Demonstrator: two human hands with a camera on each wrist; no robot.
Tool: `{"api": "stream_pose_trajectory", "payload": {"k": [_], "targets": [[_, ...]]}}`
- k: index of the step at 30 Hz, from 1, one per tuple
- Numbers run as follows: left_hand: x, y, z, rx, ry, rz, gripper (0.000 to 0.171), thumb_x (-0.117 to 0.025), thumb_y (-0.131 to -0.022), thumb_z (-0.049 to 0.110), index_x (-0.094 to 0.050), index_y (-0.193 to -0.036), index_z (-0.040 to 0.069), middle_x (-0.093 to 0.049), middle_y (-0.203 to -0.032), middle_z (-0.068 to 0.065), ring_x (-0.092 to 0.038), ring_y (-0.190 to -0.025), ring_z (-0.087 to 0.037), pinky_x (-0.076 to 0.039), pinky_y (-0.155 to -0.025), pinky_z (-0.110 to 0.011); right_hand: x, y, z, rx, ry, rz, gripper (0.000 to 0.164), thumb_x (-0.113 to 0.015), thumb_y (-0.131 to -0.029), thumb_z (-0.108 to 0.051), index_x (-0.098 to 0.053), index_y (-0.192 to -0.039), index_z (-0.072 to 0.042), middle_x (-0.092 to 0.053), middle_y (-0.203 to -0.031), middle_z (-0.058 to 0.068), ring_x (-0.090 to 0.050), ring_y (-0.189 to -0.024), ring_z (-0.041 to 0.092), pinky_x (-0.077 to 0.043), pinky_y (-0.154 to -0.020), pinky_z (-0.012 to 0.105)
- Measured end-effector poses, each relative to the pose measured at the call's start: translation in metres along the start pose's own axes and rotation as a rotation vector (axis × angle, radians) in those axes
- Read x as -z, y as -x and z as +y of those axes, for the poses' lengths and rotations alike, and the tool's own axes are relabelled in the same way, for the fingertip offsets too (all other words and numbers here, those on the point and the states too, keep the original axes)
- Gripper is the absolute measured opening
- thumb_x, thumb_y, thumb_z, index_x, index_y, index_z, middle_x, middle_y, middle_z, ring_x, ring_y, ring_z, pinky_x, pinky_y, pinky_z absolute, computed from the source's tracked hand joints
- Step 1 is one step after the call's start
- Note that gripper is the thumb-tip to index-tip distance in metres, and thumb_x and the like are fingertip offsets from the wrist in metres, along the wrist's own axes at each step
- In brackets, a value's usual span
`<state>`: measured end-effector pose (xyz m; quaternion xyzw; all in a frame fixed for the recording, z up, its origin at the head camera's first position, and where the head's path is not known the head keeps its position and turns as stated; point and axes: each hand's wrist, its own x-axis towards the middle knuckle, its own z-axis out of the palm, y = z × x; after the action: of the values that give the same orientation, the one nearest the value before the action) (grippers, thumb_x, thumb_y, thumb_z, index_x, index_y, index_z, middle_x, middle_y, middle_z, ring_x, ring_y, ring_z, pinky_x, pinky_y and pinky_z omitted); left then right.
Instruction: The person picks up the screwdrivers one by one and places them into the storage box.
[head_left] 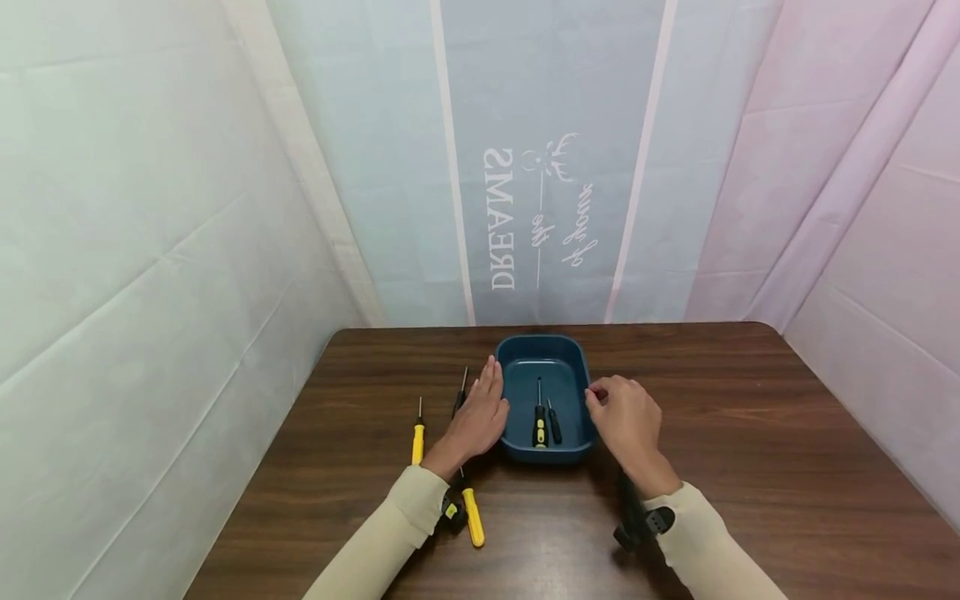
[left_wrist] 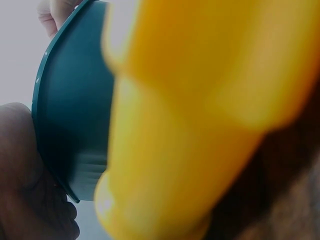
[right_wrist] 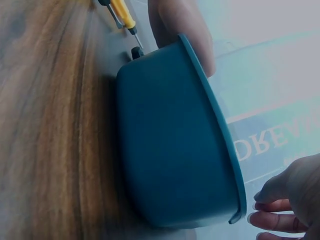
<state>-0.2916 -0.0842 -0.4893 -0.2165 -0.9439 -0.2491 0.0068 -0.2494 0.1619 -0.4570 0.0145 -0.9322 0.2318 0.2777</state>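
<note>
A dark blue, rounded rectangular box [head_left: 543, 456] stands on the table. Inside lie a black-and-yellow screwdriver [head_left: 540, 427] and a smaller black screwdriver [head_left: 555, 423]. My left hand [head_left: 480, 412] rests along the box's left side with its fingers straight. At the right rim is my right hand [head_left: 626, 417], its fingers loosely bent; in the right wrist view these fingers [right_wrist: 272, 220] show just beyond the rim and hold nothing. A blurred yellow screwdriver handle [left_wrist: 200, 100] fills much of the left wrist view and hides part of the box [left_wrist: 75, 110].
Left of the box, a yellow-handled screwdriver [head_left: 417, 443] and a black one [head_left: 460, 400] lie on the wooden table [head_left: 750, 417]. Another yellow-handled screwdriver [head_left: 474, 518] lies by the left forearm. Cloth hangings [head_left: 555, 67] with mirrored lettering stand behind the table.
</note>
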Motion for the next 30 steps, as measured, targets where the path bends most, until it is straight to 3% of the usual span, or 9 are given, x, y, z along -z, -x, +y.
{"api": "stream_pose_trajectory", "payload": {"k": [5,11,18,30], "targets": [[0.002,0.001,0.001,0.009,0.015,-0.010,0.065,-0.032,-0.110,0.029,0.000,-0.163,0.009,0.011,-0.170,-0.001,0.003,-0.156,-0.017,-0.011,-0.125,-0.044,0.002,0.004,0.007,-0.034,0.000,-0.023,0.012,-0.080,-0.086,-0.018,-0.079,-0.090,-0.006,-0.073,-0.082,0.010,-0.063,-0.072,0.026,-0.048,-0.051,0.039],[0.002,0.000,0.001,-0.009,0.030,0.013,0.065,-0.035,-0.109,0.025,-0.005,-0.162,0.003,0.004,-0.171,-0.009,-0.002,-0.157,-0.022,-0.016,-0.123,-0.051,0.004,0.008,0.011,-0.055,0.012,-0.041,0.013,-0.081,-0.086,-0.019,-0.079,-0.090,-0.006,-0.073,-0.081,0.010,-0.063,-0.068,0.025,-0.048,-0.051,0.039],[0.004,0.000,0.002,0.005,0.024,-0.004,0.065,-0.033,-0.110,0.028,-0.001,-0.163,0.008,0.009,-0.171,-0.004,0.001,-0.156,-0.019,-0.013,-0.124,-0.046,0.005,0.010,0.015,-0.073,0.002,-0.043,0.013,-0.080,-0.087,-0.020,-0.079,-0.091,-0.007,-0.073,-0.080,0.009,-0.063,-0.066,0.024,-0.047,-0.052,0.038],[0.007,-0.001,0.003,0.006,0.033,-0.008,0.064,-0.033,-0.110,0.028,-0.007,-0.163,0.003,0.007,-0.171,-0.005,0.000,-0.156,-0.019,-0.013,-0.124,-0.046,0.012,0.015,0.020,-0.077,-0.010,0.018,0.007,-0.080,-0.084,-0.017,-0.079,-0.084,-0.010,-0.072,-0.075,0.005,-0.063,-0.061,0.023,-0.042,-0.047,0.037]]}}
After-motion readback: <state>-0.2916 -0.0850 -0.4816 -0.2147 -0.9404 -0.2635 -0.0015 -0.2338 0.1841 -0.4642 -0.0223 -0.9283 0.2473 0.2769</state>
